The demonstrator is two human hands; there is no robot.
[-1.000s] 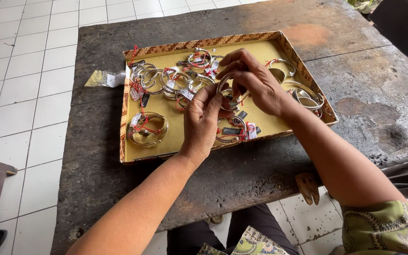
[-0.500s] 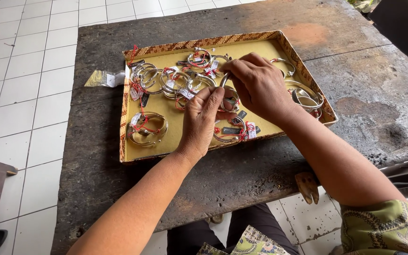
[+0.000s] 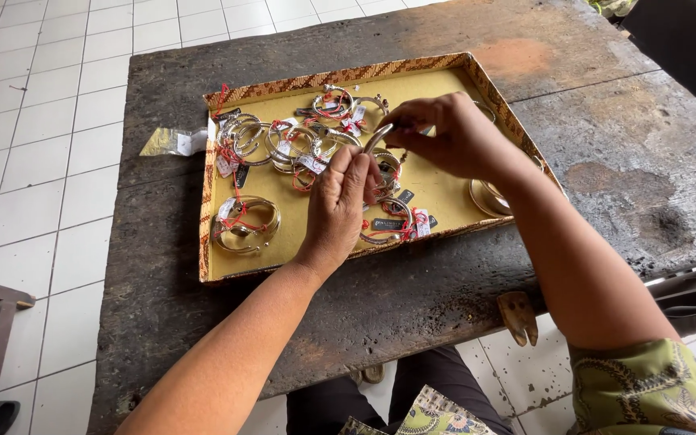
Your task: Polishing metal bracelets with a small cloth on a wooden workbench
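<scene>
Over the tray (image 3: 221, 242), both hands – left hand (image 3: 340, 205), right hand (image 3: 449, 137) – now raised, pinching one bangle (image 3: 378, 138).

Bare yellow tray floor (image 3: 300, 242) lies open near the front rim (tagged bangles (image 3: 283, 145) crowd the back).

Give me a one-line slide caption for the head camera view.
Both hands, left hand and right hand, hold a silver bangle above a yellow tray of tagged bangles on a dark table.
</scene>
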